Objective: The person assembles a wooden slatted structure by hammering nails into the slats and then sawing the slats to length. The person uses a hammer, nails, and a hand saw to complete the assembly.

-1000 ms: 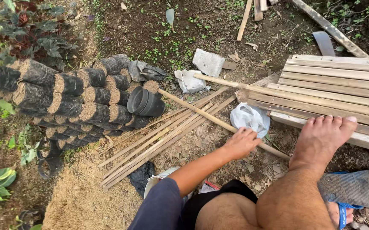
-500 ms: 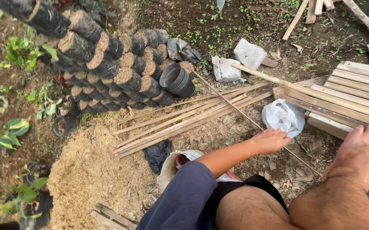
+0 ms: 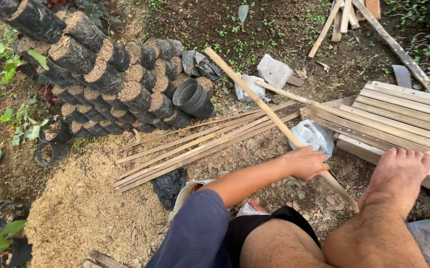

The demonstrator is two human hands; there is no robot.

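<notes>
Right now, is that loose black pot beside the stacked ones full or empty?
Empty. The loose black pot lies tipped on its side, its open mouth showing a dark hollow, while the stacked pots show tan filling.

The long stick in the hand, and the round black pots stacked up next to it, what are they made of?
The long stick under the left hand looks like split bamboo or pale wood: straw-coloured, dry, matte, straight-grained. The black pots look like thin plastic nursery bags, slightly shiny and crinkled, packed with tan husk-like filling. One empty pot seems stiffer plastic, with a smooth rim.
</notes>
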